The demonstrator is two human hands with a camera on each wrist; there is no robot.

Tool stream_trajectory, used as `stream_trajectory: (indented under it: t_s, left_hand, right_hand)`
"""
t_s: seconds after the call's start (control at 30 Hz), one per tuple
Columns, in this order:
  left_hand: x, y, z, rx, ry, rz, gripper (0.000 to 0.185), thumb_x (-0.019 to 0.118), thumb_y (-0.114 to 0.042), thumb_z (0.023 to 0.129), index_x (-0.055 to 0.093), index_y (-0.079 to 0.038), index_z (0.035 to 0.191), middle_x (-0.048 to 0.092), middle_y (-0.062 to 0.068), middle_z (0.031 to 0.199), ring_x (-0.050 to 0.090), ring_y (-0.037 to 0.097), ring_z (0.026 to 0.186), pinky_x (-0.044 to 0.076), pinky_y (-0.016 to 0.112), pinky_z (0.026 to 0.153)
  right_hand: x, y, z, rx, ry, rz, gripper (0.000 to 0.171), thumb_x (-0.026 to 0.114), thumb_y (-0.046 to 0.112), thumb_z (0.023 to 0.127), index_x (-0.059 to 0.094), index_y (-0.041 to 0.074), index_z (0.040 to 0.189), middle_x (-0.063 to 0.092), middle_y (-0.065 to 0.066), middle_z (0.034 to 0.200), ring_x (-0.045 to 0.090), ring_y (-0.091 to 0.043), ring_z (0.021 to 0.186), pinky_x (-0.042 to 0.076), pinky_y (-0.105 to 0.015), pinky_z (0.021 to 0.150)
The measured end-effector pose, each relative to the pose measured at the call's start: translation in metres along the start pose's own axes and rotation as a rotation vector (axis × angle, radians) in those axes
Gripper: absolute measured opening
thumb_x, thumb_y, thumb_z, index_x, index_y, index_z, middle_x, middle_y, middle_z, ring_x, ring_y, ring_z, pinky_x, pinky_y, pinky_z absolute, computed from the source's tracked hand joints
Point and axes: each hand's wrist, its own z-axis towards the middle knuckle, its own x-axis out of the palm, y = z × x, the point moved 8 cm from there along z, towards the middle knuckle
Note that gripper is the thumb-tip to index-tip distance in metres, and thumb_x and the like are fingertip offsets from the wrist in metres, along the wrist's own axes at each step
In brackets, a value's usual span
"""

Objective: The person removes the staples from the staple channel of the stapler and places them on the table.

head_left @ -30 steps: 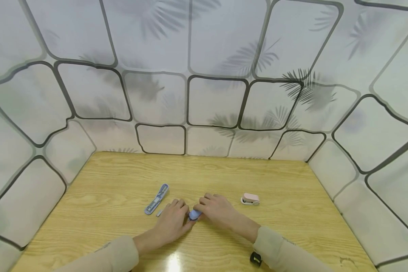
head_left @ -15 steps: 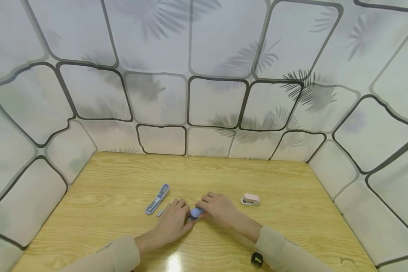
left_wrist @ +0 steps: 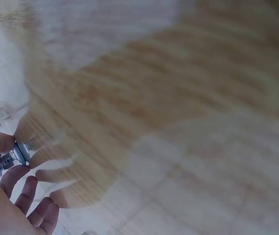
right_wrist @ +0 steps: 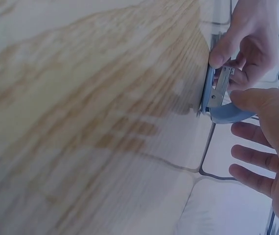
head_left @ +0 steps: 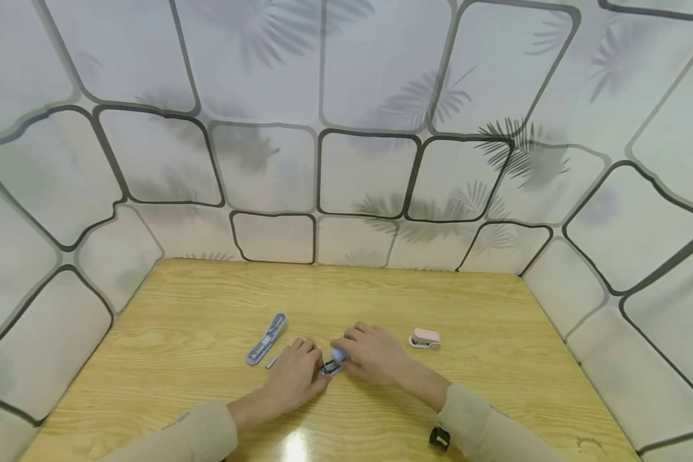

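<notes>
While our left hand [head_left: 292,375] pinches one blue stapler [head_left: 331,366], our right hand [head_left: 376,357] grips its cover [right_wrist: 231,114]. We count one pink stapler [head_left: 425,337], one grey strip [head_left: 271,362], one long blue object [head_left: 266,340].

Blue stapler [right_wrist: 221,93], grained table [head_left: 208,289], seemingly pink gadget [head_left: 426,335]

Tabletop [head_left: 352,295]: yellowish wood with visible grain, a bright glare [head_left: 294,444] toward the near side.
Pink stapler [head_left: 425,338]: on the right half, resting on its whitish base.
Slim blue object [head_left: 266,339]: slantwise on the left half (greyish parts inside, too small to name).
Small grey piece [head_left: 271,362]: just beside that object's near end.
Wall covering [head_left: 369,173]: pale, with dark rounded outlines and leaf prints [head_left: 505,144].
</notes>
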Motion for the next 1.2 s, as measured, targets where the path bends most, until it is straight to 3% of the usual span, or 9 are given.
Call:
stream_trajectory:
  t_s: [0.63,1.2]
  left_hand:
    - [0.000,0.001,-0.001,-0.017,-0.005,0.004,0.027,0.086,-0.034,0.087,0.071,-0.012,0.087,0.061,-0.003,0.089,0.051,0.011,0.080,0.043,0.023,0.069]
    - [-0.001,0.001,-0.001,-0.025,-0.007,0.012,0.027,0.086,-0.035,0.086,0.071,-0.013,0.087,0.062,-0.002,0.089,0.052,0.012,0.081,0.045,0.024,0.070]
  right_hand:
    - [-0.010,-0.015,-0.007,0.050,-0.039,-0.038,0.039,0.079,0.048,0.092,0.073,0.023,0.121,0.075,0.006,0.107,0.070,-0.014,0.100,0.060,-0.026,0.081]
    - [-0.001,-0.035,-0.017,0.102,-0.061,-0.055,0.043,0.076,0.057,0.090,0.074,0.023,0.116,0.074,0.005,0.102,0.068,-0.014,0.093,0.060,-0.028,0.079]
